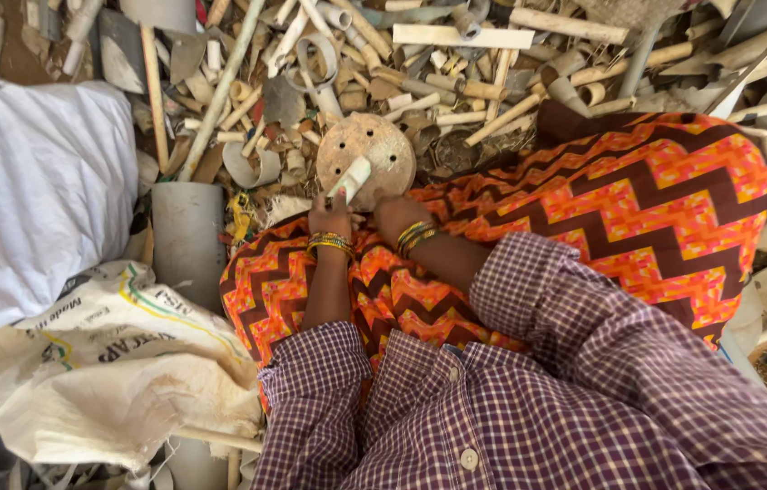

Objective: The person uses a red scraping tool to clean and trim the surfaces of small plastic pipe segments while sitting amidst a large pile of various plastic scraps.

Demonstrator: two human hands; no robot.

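Note:
My left hand (329,218) grips a short pale piece of plastic pipe (350,179) that points up and away from me. My right hand (394,216) sits just beside it, fingers curled under the lower edge of a round, dusty brown disc (367,150) with several holes. The disc rests against my knees, which are covered by an orange and brown zigzag cloth (674,200). Both wrists wear yellow and green bangles. Checked purple sleeves cover my upper arms.
Broken pale pipe offcuts and rings (420,73) litter the ground ahead. A grey pipe section (187,238) lies at the left of my knee. A white sack (29,181) and a printed woven sack (120,363) lie at the left.

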